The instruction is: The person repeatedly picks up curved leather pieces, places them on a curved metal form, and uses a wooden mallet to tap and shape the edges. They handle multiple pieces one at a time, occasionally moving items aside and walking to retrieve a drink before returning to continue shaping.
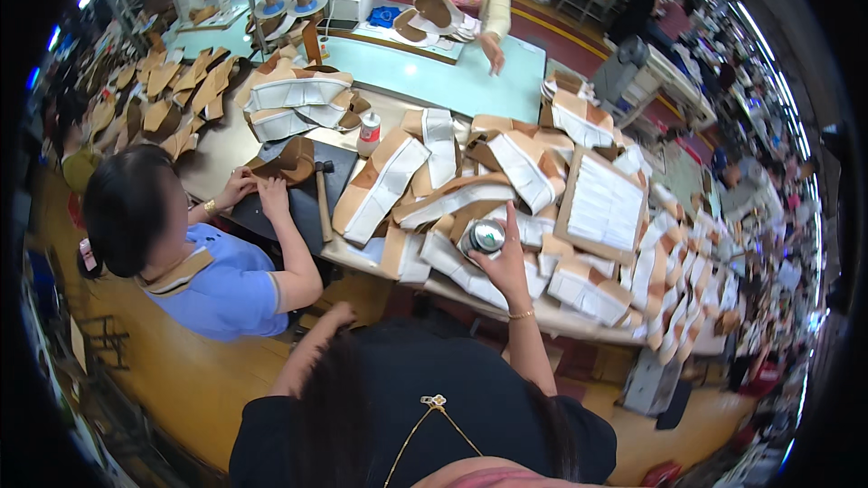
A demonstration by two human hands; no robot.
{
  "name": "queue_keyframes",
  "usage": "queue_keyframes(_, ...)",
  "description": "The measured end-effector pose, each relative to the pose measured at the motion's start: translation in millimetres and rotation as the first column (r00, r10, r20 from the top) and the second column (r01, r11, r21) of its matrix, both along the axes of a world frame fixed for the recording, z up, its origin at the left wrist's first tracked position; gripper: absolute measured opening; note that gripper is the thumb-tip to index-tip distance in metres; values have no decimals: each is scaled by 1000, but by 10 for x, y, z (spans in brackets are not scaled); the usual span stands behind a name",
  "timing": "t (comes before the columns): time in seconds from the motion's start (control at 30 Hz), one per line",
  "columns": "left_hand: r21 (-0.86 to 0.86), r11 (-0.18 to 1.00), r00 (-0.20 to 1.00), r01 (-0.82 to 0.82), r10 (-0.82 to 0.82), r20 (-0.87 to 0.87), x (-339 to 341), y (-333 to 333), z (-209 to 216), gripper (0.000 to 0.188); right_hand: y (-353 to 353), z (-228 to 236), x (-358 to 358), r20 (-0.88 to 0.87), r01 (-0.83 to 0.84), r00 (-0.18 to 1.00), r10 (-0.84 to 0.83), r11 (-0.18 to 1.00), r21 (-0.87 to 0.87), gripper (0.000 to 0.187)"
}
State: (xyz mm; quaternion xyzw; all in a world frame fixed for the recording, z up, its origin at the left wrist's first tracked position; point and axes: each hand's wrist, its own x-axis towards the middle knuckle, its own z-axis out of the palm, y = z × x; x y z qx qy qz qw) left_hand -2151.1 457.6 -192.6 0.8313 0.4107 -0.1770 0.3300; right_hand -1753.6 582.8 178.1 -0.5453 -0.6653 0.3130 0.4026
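My right hand (506,264) is closed around a small round can (485,236) with a green and silver top. It holds the can over a heap of tan leather shoe-upper pieces (520,167) with white linings. Low by my body, near the table's front edge, is my left hand (340,314); its fingers are mostly hidden, and I cannot make out anything in it. To the right of the can, a tan-edged board (562,217) with a white sheet rests on the pieces.
At left, a person in a blue shirt (231,285) handles a brown leather piece (287,161) on a dark mat. A hammer (323,203) and a red-and-white bottle (369,134) are nearby. Across a pale green tabletop (425,81), another person works at a sewing machine.
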Motion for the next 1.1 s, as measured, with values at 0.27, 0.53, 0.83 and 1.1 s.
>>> queue_keyframes(0.27, -116, 472, 477, -874, 787, -391, 484, -406, 593, 35, 2781, -546, 480, -39, -19, 999, 21, 998, 53, 118)
queue_keyframes(0.53, -235, 184, 270, -954, 869, -415, 1199, -674, 1186, 41, 4568, -1360, 390, 52, 221, 973, -227, 970, 97, 115)
queue_keyframes(0.83, -341, 85, 248, -936, 848, -468, 1664, -549, 1541, 46, 4676, -1531, 418, 129, 336, 920, -370, 915, 224, 112)
queue_keyframes(1.1, -330, 339, 459, -881, 785, -416, 1619, -242, 1236, 48, 1982, -1108, -89, -301, -588, 799, 521, 782, -207, 46)
